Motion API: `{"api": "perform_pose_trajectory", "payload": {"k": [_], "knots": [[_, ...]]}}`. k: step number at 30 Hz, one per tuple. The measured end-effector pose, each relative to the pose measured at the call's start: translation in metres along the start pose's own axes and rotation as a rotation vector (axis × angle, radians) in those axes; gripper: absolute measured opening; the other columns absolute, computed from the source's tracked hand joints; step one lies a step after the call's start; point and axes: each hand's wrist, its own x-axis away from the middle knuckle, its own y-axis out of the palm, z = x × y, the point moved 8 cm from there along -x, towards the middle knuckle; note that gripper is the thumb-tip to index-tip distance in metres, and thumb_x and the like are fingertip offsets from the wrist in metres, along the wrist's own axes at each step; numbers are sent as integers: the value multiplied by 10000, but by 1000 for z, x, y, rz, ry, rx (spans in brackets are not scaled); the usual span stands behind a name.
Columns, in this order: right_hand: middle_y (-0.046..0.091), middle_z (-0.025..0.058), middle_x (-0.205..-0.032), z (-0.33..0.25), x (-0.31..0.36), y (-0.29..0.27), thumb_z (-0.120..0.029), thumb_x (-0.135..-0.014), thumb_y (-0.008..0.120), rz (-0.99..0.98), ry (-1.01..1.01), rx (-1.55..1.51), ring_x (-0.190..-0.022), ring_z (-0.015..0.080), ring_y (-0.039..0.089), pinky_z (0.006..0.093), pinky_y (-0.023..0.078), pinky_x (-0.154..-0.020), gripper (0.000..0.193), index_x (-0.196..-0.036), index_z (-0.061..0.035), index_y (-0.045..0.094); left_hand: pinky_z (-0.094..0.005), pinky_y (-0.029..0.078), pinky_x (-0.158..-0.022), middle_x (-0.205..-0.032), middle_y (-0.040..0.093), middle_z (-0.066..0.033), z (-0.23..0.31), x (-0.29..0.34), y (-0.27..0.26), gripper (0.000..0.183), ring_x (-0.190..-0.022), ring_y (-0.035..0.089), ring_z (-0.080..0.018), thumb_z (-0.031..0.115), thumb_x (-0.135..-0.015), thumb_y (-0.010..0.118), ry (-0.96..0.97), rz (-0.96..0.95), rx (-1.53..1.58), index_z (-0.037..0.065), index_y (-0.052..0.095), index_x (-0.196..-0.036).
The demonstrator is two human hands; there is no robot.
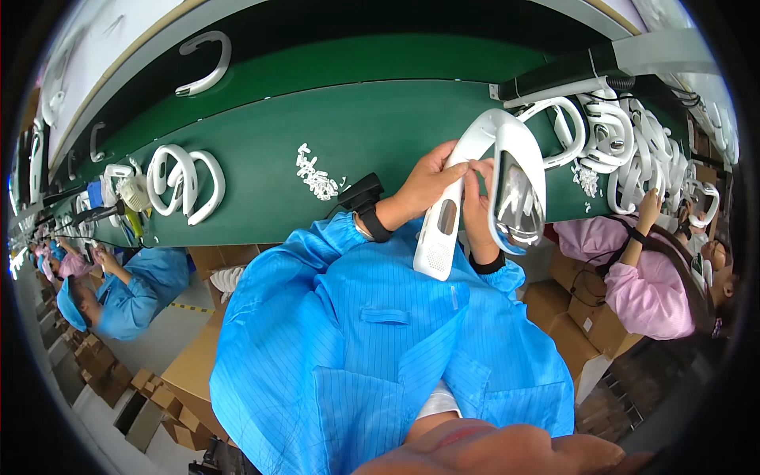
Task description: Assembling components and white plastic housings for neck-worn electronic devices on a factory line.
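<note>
Left hand (pixel 427 184): raised before the chest, fingers curled closed in a grip, black wristband worn. Right hand (pixel 477 207): raised close beside, fingertips pinched. Both forearms sleeved in blue.

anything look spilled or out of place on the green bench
Small white pieces lie scattered loose on the green bench, with a second scatter beside the tangled pile of white U-shaped housings. Both hands, left hand and right hand, grip one white housing.

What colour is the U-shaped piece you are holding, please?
White, the U-shaped piece; head view.
</note>
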Motion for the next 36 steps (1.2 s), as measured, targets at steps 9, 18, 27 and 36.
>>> {"api": "perform_pose_trajectory", "payload": {"k": [9, 18, 27, 36], "knots": [[606, 30, -811, 15, -6, 13, 41, -813, 609, 36, 321, -362, -670, 92, 568, 210, 469, -577, 136, -939, -11, 608, -240, 495, -712, -1026, 573, -52, 34, 8, -4, 410, -829, 566, -98, 127, -936, 497, 119, 9, -255, 27, 386, -1318], [622, 44, -797, 8, -15, 22, 53, -817, 605, -57, 408, -623, -684, 90, 571, 207, 465, -595, 87, -889, 6, 617, -269, 490, -683, -965, 584, -85, 52, 14, -8, 370, -790, 583, -135, 150, -931, 498, 278, 27, -456, 25, 414, -1269], [628, 52, -838, 8, -17, 33, 13, -848, 590, -137, 451, -752, -745, 102, 571, 228, 468, -659, 81, -923, 5, 618, -242, 496, -661, -968, 568, -46, 65, 20, -9, 355, -784, 559, -88, 140, -943, 489, 262, 20, -357, 21, 411, -1268], [617, 38, -767, -12, -18, 28, 8, -839, 596, -143, 446, -508, -680, 86, 556, 196, 442, -627, 95, -931, 11, 620, -261, 480, -643, -916, 589, -82, 78, 26, -6, 362, -753, 581, -121, 121, -921, 502, 317, 58, -465, 7, 415, -1254]]}}
